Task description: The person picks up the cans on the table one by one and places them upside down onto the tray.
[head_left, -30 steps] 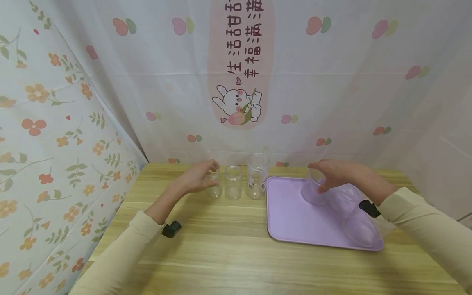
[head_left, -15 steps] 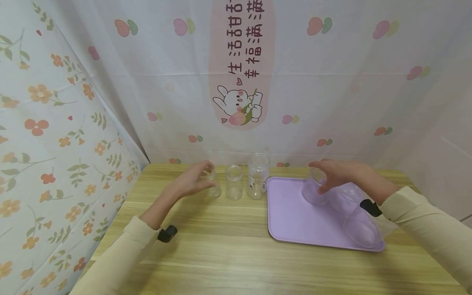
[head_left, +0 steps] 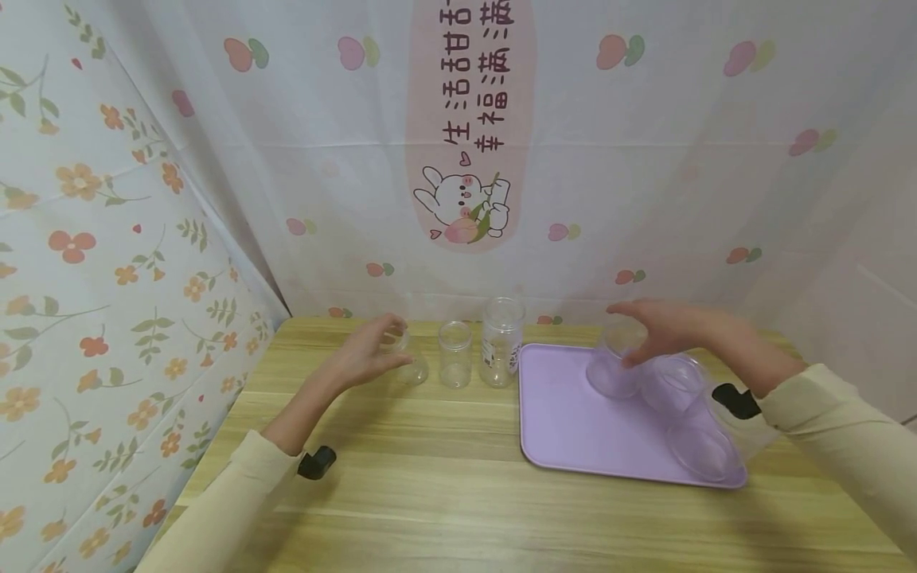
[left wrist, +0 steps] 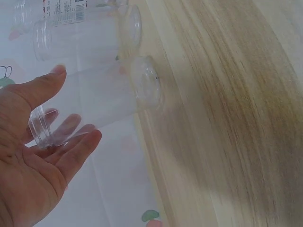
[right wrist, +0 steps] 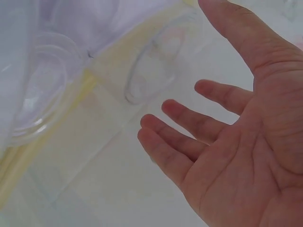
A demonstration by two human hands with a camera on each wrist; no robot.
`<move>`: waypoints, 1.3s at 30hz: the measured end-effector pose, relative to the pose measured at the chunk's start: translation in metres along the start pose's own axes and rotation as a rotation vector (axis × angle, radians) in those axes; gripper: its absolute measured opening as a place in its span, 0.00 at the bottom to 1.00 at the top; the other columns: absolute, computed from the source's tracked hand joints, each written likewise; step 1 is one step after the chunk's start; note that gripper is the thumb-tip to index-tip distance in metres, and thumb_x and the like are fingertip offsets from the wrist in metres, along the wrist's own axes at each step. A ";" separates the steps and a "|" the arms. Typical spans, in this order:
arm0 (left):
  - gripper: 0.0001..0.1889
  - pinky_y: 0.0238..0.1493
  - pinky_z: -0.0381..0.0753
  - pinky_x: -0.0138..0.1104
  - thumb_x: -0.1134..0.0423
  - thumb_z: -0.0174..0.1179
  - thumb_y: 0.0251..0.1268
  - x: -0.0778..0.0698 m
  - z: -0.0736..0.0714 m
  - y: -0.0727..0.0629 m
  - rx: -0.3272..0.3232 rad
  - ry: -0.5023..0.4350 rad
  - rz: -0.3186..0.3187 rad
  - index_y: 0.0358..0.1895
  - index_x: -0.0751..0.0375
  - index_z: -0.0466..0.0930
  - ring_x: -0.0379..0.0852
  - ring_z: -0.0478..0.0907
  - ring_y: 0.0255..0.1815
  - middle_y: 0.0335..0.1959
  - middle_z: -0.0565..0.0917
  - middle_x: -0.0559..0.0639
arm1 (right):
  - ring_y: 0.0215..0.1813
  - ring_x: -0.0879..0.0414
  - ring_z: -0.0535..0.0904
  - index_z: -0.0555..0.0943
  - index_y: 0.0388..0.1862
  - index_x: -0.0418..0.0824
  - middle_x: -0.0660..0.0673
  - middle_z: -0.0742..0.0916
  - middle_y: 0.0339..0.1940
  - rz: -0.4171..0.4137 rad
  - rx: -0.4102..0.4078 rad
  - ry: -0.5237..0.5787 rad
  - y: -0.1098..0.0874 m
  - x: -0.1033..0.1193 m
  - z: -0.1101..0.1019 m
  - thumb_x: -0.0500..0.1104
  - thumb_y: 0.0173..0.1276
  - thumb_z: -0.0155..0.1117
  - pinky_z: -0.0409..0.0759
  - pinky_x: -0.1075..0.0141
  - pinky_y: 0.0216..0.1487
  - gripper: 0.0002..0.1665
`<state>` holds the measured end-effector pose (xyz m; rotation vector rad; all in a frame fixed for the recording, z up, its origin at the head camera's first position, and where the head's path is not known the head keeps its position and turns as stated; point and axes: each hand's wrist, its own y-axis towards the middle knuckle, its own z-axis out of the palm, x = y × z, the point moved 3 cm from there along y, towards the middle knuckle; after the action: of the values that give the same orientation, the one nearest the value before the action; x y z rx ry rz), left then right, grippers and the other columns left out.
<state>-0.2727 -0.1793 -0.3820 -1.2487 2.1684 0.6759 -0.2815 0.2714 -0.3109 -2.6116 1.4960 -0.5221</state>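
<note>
At the back of the wooden table my left hand (head_left: 364, 354) is around the neck of a clear plastic jar (left wrist: 109, 97), its fingers spread loosely. In the left wrist view the fingers show through the jar wall; the thumb lies close to the near side. To the right stand a second small clear jar (head_left: 454, 356) and a taller jar with printing (head_left: 501, 342). Over the tray's back edge my right hand (head_left: 662, 328) is spread, holding nothing, near a clear cup (head_left: 610, 378). Two more clear cups, one in the middle (head_left: 672, 390) and one in front (head_left: 705, 454), sit on the lilac tray (head_left: 573, 446).
The wooden table (head_left: 401, 493) meets a printed curtain (head_left: 344, 199) right behind the jars. A floral curtain (head_left: 93, 278) runs along the left side. The right forearm partly covers the tray's right side.
My left hand has drawn a little to the left from the end jar. My right hand has lifted and shifted right from the cup on the tray. The jars and cups stay put.
</note>
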 end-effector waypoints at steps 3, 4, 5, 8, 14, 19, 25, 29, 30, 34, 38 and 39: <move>0.23 0.59 0.77 0.55 0.66 0.72 0.64 0.000 -0.001 -0.002 -0.013 -0.001 -0.001 0.57 0.67 0.72 0.69 0.77 0.59 0.60 0.78 0.68 | 0.67 0.26 0.67 0.65 0.73 0.27 0.23 0.73 0.67 -0.016 -0.020 0.032 -0.004 -0.002 -0.005 0.55 0.56 0.81 0.68 0.32 0.63 0.56; 0.23 0.59 0.78 0.55 0.66 0.72 0.64 -0.001 -0.001 -0.003 -0.016 -0.002 -0.003 0.57 0.67 0.72 0.70 0.77 0.59 0.60 0.78 0.68 | 0.67 0.25 0.67 0.65 0.73 0.27 0.23 0.73 0.67 -0.021 -0.028 0.036 -0.005 -0.002 -0.007 0.55 0.57 0.81 0.68 0.32 0.62 0.56; 0.23 0.59 0.78 0.56 0.66 0.72 0.64 -0.001 -0.001 -0.003 -0.017 -0.004 -0.002 0.57 0.67 0.72 0.70 0.77 0.59 0.60 0.78 0.68 | 0.67 0.26 0.67 0.65 0.73 0.28 0.24 0.73 0.67 -0.019 -0.034 0.039 -0.007 -0.002 -0.010 0.56 0.57 0.81 0.69 0.32 0.62 0.56; 0.22 0.58 0.78 0.56 0.66 0.72 0.64 -0.001 -0.001 -0.005 -0.022 -0.004 0.001 0.56 0.67 0.72 0.71 0.77 0.59 0.60 0.78 0.68 | 0.66 0.27 0.69 0.64 0.74 0.30 0.25 0.73 0.68 -0.016 -0.056 0.038 -0.013 -0.001 -0.016 0.58 0.57 0.80 0.71 0.33 0.61 0.57; 0.23 0.58 0.78 0.56 0.67 0.72 0.63 -0.001 -0.003 -0.007 -0.044 -0.005 0.014 0.57 0.68 0.72 0.72 0.77 0.58 0.58 0.79 0.69 | 0.64 0.31 0.74 0.64 0.75 0.32 0.28 0.72 0.71 -0.046 -0.098 0.039 -0.027 0.004 -0.025 0.60 0.58 0.79 0.74 0.36 0.59 0.57; 0.23 0.58 0.78 0.57 0.67 0.72 0.63 -0.001 -0.004 -0.009 -0.052 -0.010 0.013 0.56 0.68 0.72 0.72 0.77 0.58 0.58 0.79 0.70 | 0.64 0.31 0.74 0.64 0.76 0.33 0.30 0.72 0.71 -0.054 -0.113 0.039 -0.040 0.003 -0.026 0.63 0.59 0.77 0.74 0.36 0.59 0.57; 0.24 0.58 0.78 0.56 0.67 0.72 0.63 0.003 -0.004 -0.010 -0.057 -0.013 0.005 0.57 0.69 0.72 0.71 0.77 0.59 0.58 0.79 0.69 | 0.65 0.30 0.72 0.63 0.76 0.34 0.31 0.71 0.72 -0.048 -0.149 0.089 -0.055 -0.009 -0.023 0.60 0.62 0.76 0.73 0.33 0.59 0.55; 0.23 0.58 0.79 0.55 0.68 0.73 0.62 0.004 -0.005 -0.013 -0.068 -0.028 -0.003 0.56 0.68 0.73 0.69 0.77 0.59 0.58 0.79 0.66 | 0.65 0.31 0.72 0.63 0.76 0.35 0.30 0.71 0.72 -0.058 -0.186 0.128 -0.063 -0.017 -0.021 0.55 0.63 0.77 0.72 0.34 0.60 0.52; 0.23 0.58 0.79 0.55 0.68 0.73 0.61 0.004 -0.006 -0.014 -0.070 -0.029 -0.004 0.56 0.67 0.73 0.68 0.78 0.59 0.58 0.79 0.66 | 0.65 0.31 0.73 0.63 0.76 0.34 0.30 0.72 0.71 -0.055 -0.194 0.138 -0.065 -0.019 -0.020 0.54 0.63 0.77 0.72 0.34 0.61 0.52; 0.24 0.57 0.79 0.55 0.67 0.74 0.61 0.005 -0.007 -0.018 -0.083 -0.031 -0.009 0.57 0.67 0.74 0.67 0.78 0.59 0.58 0.79 0.65 | 0.65 0.30 0.73 0.64 0.76 0.33 0.29 0.73 0.70 -0.060 -0.233 0.162 -0.074 -0.026 -0.018 0.51 0.64 0.77 0.73 0.35 0.60 0.49; 0.25 0.56 0.79 0.56 0.65 0.73 0.63 0.009 -0.008 -0.023 -0.095 -0.044 -0.016 0.58 0.69 0.74 0.69 0.78 0.58 0.58 0.78 0.68 | 0.63 0.31 0.75 0.66 0.75 0.35 0.31 0.75 0.69 -0.083 -0.290 0.157 -0.084 -0.029 -0.018 0.49 0.65 0.76 0.78 0.50 0.60 0.46; 0.25 0.56 0.79 0.57 0.65 0.73 0.63 0.010 -0.009 -0.025 -0.099 -0.051 -0.021 0.59 0.69 0.74 0.69 0.78 0.58 0.59 0.78 0.69 | 0.63 0.31 0.75 0.66 0.75 0.36 0.31 0.75 0.68 -0.086 -0.302 0.164 -0.087 -0.030 -0.017 0.48 0.65 0.76 0.79 0.58 0.60 0.45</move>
<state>-0.2567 -0.2022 -0.3859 -1.2887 2.0998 0.8064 -0.2299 0.3439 -0.2815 -2.9371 1.6310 -0.5716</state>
